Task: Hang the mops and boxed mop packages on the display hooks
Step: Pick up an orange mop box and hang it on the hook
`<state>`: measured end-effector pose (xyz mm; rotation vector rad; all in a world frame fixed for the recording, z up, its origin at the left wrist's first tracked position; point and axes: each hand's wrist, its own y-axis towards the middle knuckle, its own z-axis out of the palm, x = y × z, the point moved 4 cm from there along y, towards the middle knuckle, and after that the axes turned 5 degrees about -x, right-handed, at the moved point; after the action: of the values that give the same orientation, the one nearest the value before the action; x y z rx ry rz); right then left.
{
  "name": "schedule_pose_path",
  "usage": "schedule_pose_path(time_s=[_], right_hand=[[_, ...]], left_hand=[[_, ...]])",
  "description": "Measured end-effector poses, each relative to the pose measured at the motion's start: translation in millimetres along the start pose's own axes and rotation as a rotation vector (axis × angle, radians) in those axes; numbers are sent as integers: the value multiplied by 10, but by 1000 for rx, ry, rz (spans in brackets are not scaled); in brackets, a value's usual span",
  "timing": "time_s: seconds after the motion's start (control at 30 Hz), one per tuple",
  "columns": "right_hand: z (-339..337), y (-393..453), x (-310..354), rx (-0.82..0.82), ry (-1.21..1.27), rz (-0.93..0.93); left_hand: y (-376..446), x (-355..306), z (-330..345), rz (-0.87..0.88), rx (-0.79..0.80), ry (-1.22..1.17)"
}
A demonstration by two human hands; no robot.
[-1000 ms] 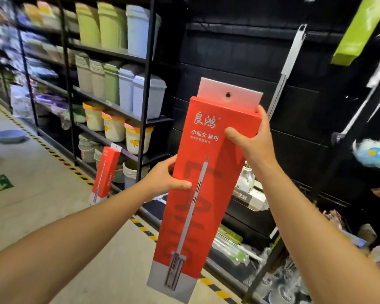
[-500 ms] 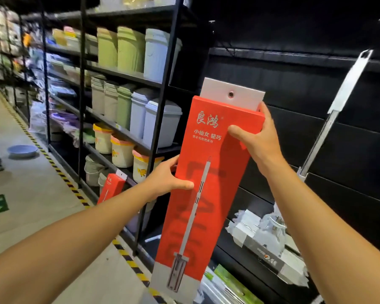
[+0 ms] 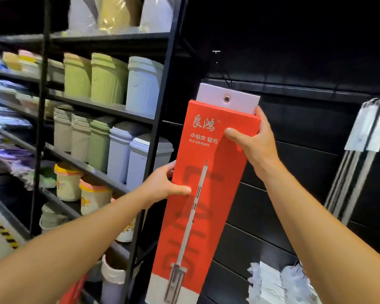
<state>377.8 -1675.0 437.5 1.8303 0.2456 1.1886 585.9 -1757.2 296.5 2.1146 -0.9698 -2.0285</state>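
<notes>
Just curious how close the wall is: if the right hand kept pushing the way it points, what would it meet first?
Probably the black wall panel behind the red mop box that the right hand grips; depth is unclear, and no hook is plainly visible there.

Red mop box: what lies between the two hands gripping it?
In the head view, only the red mop box's printed front, with its mop-handle picture, spans between the left hand and the right hand; nothing else intervenes.

I see a red mop box (image 3: 208,185) with gold lettering and a white hang tab (image 3: 239,99), pale green and grey-blue bins (image 3: 127,84), black shelving (image 3: 160,119), yellow-black floor stripes (image 3: 0,229)
</notes>
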Motion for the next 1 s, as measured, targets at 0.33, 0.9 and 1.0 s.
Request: schedule_pose_path(time_s=[0.33,0.9,1.0], right_hand=[[886,1104,-138,-43,-29,-91],[1181,3118,-1050,-95,-145,-257],[1180,3452,-1171,-110,-158,-264]], left_hand=[[1296,106,-760,107,48,15],[3801,304,-785,264,85,12],[4212,296,-775,294,81,8]])
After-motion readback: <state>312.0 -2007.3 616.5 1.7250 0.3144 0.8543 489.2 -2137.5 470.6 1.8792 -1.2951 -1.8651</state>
